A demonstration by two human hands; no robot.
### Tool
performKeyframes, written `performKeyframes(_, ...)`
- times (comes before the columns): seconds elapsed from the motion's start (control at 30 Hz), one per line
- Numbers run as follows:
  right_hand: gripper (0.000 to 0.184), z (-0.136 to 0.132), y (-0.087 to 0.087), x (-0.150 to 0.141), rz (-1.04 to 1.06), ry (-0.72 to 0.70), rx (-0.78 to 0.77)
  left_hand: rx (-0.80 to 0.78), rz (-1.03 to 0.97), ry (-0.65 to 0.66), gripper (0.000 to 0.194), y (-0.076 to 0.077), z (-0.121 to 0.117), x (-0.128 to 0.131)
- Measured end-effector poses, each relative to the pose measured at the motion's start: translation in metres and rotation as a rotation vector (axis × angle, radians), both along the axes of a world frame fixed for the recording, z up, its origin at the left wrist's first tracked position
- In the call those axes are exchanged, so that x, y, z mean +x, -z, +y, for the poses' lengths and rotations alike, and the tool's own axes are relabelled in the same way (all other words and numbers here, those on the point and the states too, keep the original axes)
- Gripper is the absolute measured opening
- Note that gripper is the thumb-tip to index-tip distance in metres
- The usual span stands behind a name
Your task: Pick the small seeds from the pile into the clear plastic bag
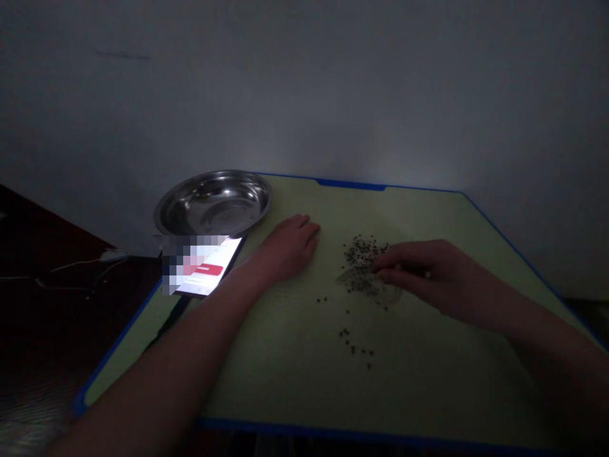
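My right hand [428, 276] reaches in from the right. Its thumb and forefinger are pinched together over a heap of small dark seed-like grains [360, 251]; what sits between the fingertips is too small to make out. Beneath the fingertips a clear, thin see-through item [366, 285] lies among the grains, its kind not plain in the dim light. My left hand [294, 246] rests on the table left of the heap, fingers loosely stretched out, with nothing visible in it. Several stray grains [347, 341] lie scattered nearer to me.
A shiny steel basin [216, 206] stands at the table's back left. In front of it a lit phone [209, 273], partly blurred out, lies beside my left forearm. The pale green table [285, 381] has a blue rim and reaches to the wall [333, 95].
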State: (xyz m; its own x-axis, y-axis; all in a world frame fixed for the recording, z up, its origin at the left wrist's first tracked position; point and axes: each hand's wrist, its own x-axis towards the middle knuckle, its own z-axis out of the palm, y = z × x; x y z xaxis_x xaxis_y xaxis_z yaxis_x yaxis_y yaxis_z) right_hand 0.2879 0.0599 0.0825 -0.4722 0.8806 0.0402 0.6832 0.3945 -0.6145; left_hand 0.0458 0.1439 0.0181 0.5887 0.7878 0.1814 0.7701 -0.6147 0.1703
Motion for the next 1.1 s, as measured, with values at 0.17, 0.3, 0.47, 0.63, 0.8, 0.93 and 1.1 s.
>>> performKeyframes(0.17,0.017,0.015,-0.011,-0.044,-0.142,-0.246,0.136,0.007,-0.059,-0.009,0.034,0.001,0.004,-0.002)
performKeyframes(0.3,0.019,0.03,-0.007,-0.07,-0.154,-0.362,0.132,-0.037,-0.045,-0.004,0.031,-0.008,0.001,-0.001)
performKeyframes(0.47,0.019,0.036,0.001,-0.078,-0.163,-0.406,0.099,-0.04,-0.019,0.023,0.032,-0.01,-0.001,-0.001)
performKeyframes(0.63,0.018,0.027,0.005,-0.073,-0.206,-0.413,0.063,0.016,-0.01,0.005,0.031,-0.002,0.001,-0.001)
performKeyframes(0.8,0.017,0.012,0.009,-0.062,-0.2,-0.41,0.008,0.012,-0.019,-0.01,0.034,-0.002,0.0,0.0)
performKeyframes(0.93,0.018,-0.002,0.014,-0.049,-0.169,-0.375,-0.009,-0.006,-0.031,-0.017,0.036,-0.003,0.0,0.001)
performKeyframes(1.1,0.017,-0.015,0.019,-0.038,-0.142,-0.296,-0.085,0.008,-0.034,-0.017,0.036,-0.002,0.002,0.001)
